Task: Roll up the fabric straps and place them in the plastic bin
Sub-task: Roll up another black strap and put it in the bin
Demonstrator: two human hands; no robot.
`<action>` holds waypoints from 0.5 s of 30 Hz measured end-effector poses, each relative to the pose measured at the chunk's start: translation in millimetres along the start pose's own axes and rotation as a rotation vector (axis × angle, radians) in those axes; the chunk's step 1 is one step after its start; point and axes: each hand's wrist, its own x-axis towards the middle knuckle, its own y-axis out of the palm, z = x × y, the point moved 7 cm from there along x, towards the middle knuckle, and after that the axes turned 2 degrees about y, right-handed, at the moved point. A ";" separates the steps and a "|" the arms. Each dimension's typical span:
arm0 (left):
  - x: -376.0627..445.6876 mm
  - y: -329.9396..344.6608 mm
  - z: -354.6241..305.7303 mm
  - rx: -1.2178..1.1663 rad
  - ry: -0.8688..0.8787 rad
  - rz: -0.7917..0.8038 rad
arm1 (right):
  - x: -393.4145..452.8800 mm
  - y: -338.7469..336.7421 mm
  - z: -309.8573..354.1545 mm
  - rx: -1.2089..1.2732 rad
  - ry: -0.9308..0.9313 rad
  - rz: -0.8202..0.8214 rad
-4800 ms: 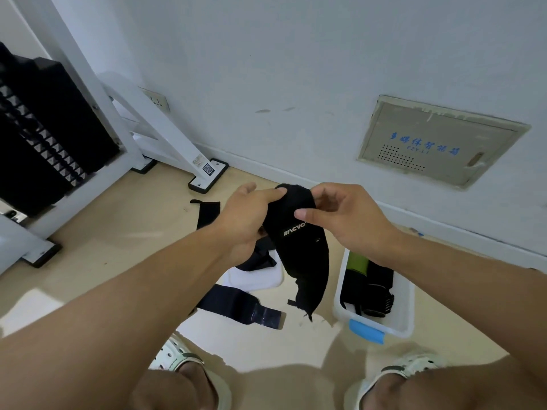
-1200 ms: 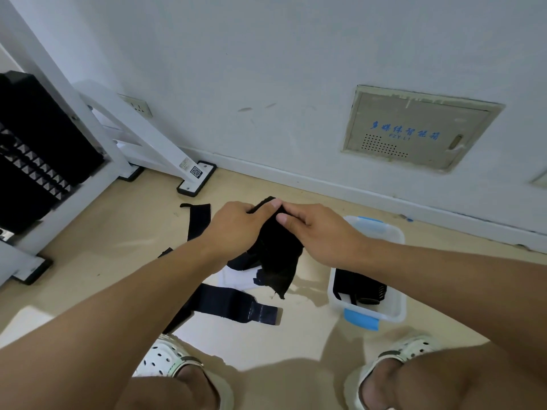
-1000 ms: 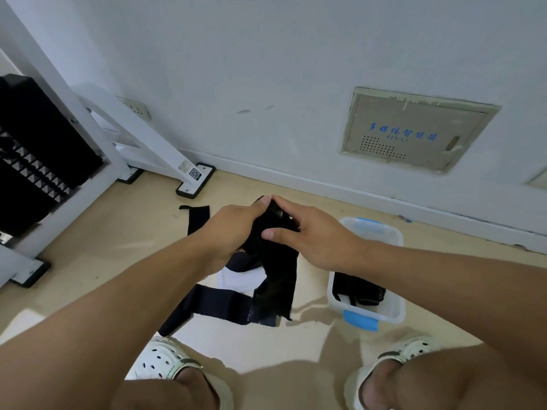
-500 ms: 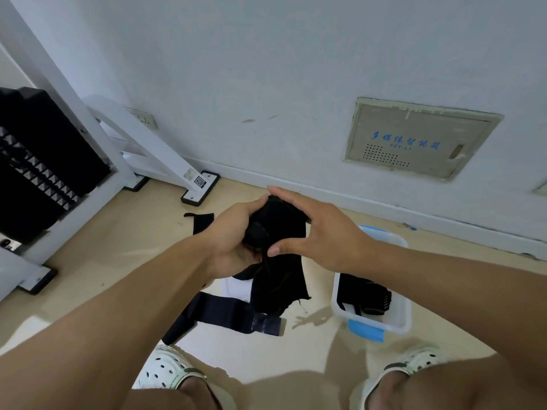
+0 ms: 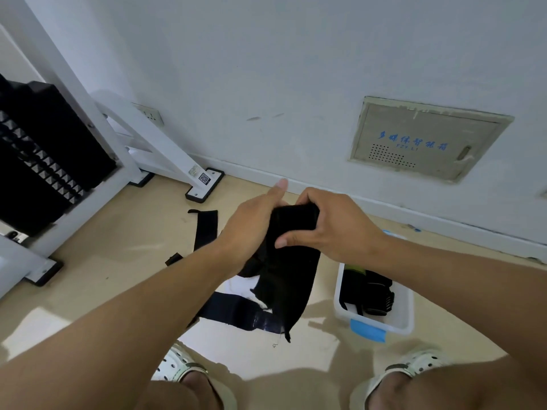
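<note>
I'm mid-roll: my left hand [image 5: 251, 229] and right hand [image 5: 334, 229] both clamp the black strap [image 5: 288, 261] left of and above the plastic bin [image 5: 405, 309]. The roll's axis runs left-right; the tail hangs down (unrolled). Next I'd wind that in.

Blue Chinese characters on wall panel [image 5: 426, 137], smaller line perhaps "FZY-L1", QR sticker on white frame [image 5: 204, 179]

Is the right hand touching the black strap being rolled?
Touching. The head view shows the right hand wrapped over the rolled top of the black strap, its thumb pressed across the front; the left hand grips it too.
</note>
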 end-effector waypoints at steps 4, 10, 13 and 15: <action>-3.5 9.2 -1.9 0.152 0.102 0.173 | 1.9 -11.9 -4.2 0.060 0.065 -0.023; -1.0 1.4 -2.4 0.125 0.056 0.031 | -2.3 -3.3 0.6 0.219 0.007 0.049; 4.4 0.0 4.9 -0.013 -0.045 -0.017 | -4.6 0.9 4.9 0.076 -0.044 0.053; 8.2 0.5 9.2 -0.132 -0.086 -0.045 | -3.7 -1.2 7.8 -0.044 -0.099 -0.018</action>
